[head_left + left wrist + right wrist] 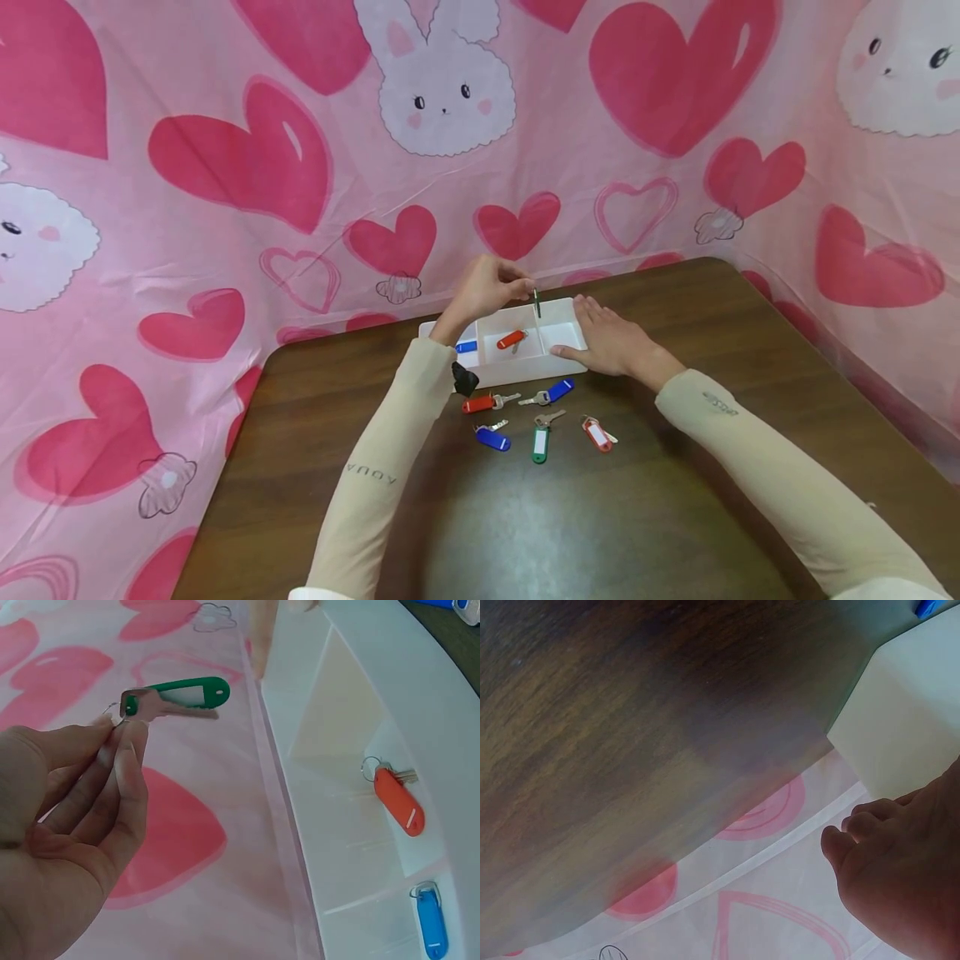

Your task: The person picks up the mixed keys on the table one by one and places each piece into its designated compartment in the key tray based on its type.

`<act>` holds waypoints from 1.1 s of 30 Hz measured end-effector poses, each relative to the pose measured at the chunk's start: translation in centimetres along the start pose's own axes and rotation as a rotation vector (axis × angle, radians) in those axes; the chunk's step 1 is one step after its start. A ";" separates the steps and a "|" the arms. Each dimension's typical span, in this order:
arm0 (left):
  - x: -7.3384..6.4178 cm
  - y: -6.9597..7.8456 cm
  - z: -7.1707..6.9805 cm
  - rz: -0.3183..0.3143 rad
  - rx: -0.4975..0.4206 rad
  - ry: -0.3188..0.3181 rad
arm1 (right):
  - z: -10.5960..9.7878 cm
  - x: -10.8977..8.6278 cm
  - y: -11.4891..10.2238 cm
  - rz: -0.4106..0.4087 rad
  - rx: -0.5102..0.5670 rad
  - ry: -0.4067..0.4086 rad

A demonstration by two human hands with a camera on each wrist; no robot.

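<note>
My left hand [487,287] is raised over the back of a white divided tray [525,372]. Its thumb and fingertips pinch the ring of a key with a green tag [191,691]; in the head view that key hangs above the right-hand compartment. A red-tagged key [512,339] lies in the middle compartment, and a blue key tag [467,347] in the left one. At the tray's right end rests my right hand [611,337], fingers extended along the side and thumb over the front corner. The right wrist view shows only part of that hand.
On the brown table [525,525] in front of the tray lie several tagged keys: red [478,404], blue [560,389], another blue [492,438], green [540,445] and a red-rimmed one [597,435]. A pink curtain [540,167] hangs close behind the table.
</note>
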State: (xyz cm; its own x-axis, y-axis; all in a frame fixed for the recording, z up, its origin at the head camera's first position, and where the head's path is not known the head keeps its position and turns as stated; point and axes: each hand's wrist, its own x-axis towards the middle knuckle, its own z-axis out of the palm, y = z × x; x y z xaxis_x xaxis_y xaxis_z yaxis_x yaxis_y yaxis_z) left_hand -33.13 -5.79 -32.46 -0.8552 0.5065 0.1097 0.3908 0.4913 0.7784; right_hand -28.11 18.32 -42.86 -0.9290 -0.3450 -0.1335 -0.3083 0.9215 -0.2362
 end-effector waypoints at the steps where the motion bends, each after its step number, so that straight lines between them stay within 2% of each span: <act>1: 0.1 -0.1 0.1 -0.002 -0.005 -0.001 | 0.0 0.0 0.0 -0.001 -0.003 0.001; 12: 1.0 -1.4 0.4 -0.066 -0.086 -0.013 | 0.0 -0.1 0.0 -0.007 -0.017 0.011; 16: 1.1 -1.7 0.8 -0.079 -0.083 -0.007 | 0.0 -0.2 0.0 -0.010 -0.020 0.015; 24: 1.8 -1.8 2.0 -0.094 -0.078 -0.035 | 0.2 -0.2 -0.1 0.003 -0.021 0.003; 28: 2.3 -2.0 2.2 -0.126 -0.074 -0.039 | 0.0 -0.1 -0.2 0.003 -0.033 0.006; 33: 2.8 -2.3 2.7 -0.179 -0.128 -0.042 | 0.1 0.0 -0.1 0.003 -0.031 -0.001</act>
State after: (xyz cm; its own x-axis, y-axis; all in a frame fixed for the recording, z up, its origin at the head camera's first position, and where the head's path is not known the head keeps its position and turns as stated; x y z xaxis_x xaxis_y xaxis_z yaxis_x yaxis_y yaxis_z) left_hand -35.53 -3.59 -35.63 -0.8914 0.4491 -0.0611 0.1851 0.4836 0.8555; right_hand -28.07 18.25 -42.98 -0.9298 -0.3427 -0.1347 -0.3120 0.9275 -0.2057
